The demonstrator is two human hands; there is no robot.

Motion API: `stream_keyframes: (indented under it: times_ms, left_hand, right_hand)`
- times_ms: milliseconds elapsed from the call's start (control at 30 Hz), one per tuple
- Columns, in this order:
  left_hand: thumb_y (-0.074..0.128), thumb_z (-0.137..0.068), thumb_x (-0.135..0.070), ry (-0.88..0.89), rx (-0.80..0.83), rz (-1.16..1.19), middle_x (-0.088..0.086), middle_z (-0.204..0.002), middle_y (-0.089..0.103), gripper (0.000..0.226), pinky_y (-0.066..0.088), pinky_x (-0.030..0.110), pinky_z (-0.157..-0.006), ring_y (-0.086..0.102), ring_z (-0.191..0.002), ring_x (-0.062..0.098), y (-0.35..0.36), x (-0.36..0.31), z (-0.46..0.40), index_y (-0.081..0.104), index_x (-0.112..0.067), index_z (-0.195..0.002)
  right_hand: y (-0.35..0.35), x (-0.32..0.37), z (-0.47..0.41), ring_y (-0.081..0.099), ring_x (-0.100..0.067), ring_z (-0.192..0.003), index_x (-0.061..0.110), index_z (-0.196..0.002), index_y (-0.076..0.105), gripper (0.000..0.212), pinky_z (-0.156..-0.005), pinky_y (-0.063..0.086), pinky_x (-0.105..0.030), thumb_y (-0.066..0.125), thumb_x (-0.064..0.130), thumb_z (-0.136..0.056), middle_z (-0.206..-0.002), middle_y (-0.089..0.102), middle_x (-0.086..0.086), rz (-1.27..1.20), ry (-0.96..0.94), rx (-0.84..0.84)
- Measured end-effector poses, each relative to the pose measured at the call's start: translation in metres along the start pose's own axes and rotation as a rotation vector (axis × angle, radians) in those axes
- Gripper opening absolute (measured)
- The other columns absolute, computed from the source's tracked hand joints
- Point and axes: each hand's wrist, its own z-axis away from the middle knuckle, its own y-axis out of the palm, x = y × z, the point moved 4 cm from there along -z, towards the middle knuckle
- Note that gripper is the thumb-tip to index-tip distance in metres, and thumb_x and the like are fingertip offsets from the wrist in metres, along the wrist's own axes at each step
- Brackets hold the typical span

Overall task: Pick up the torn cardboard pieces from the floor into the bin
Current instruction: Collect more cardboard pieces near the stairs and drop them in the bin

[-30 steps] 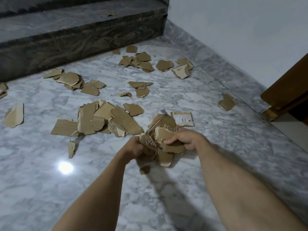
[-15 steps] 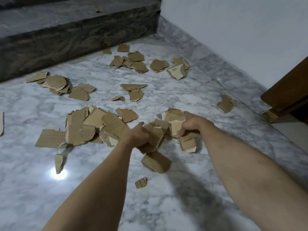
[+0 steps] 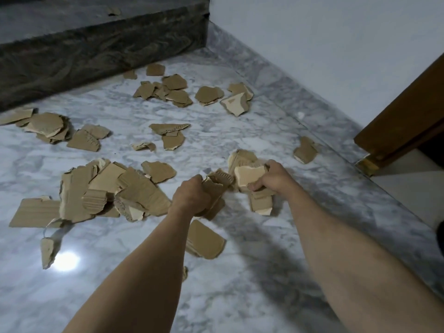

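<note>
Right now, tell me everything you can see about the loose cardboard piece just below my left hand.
The loose cardboard piece is plain brown, roughly rectangular, with a rounded, torn right edge and layered edges showing at its lower left. It looks like corrugated board. It sits below the left hand, which grips other scraps, and beside the left forearm, which overlaps its left edge in the view. No fingers touch it. Whether it lies flat on the marble floor or is in the air cannot be told.

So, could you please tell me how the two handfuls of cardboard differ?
The left hand grips a darker brown bunch with exposed corrugation; the right hand grips a bunch fronted by a pale, smooth-faced piece. The right bunch looks bulkier, with pieces hanging below the fist. Both are torn cardboard, held above the floor.
</note>
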Motion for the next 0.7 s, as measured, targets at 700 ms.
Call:
stream_keyframes:
  times_ms: [700]
  left_hand:
    - [0.077, -0.054, -0.027, -0.097, 0.078, 0.211, 0.012, -0.111, 0.070, 0.061, 0.056, 0.045, -0.090, 0.066, -0.104, 0.033, 0.012, -0.036, -0.020, 0.068, -0.009, -0.113]
  right_hand:
    - [-0.101, -0.020, -0.080, 0.029, -0.037, -0.142, 0.010, -0.150, 0.034, 0.111, -0.113, 0.036, -0.044, 0.094, 0.031, -0.060, -0.159, 0.024, -0.016, 0.414, 0.210, -0.096]
